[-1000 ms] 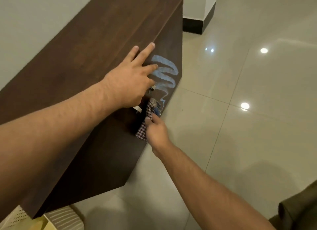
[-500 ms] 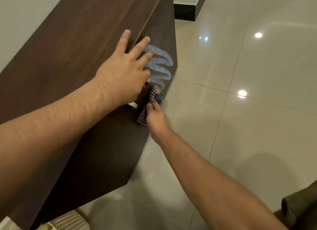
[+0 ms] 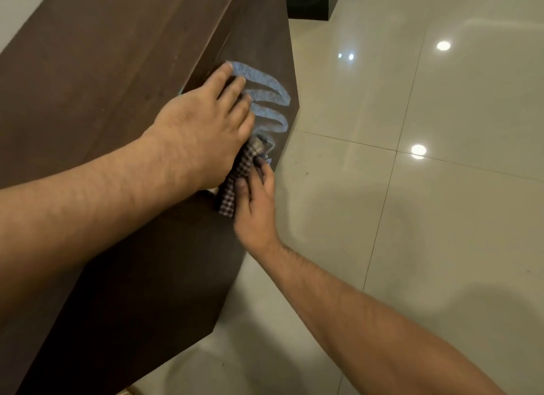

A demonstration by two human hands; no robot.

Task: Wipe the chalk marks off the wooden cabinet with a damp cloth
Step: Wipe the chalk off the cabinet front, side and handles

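Your right hand [image 3: 254,200] presses the checked cloth [image 3: 235,179] flat on the cabinet [image 3: 164,277] side; chalk marks [image 3: 265,100] lie just above it, left hand [image 3: 203,129] spread nearer them

Floor [image 3: 441,218] is big glossy beige tiles with thin grout lines, super reflective, you can see round ceiling light reflections [image 3: 418,151] in it. Dark skirting [image 3: 309,6] runs along the far pale wall [image 3: 17,9].

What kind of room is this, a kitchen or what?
Probably a room or hallway in a home, though not clearly a kitchen. It has a glossy tiled floor reflecting ceiling lights, a dark wooden cabinet against a plain wall, and a dark skirting board along the wall's base.
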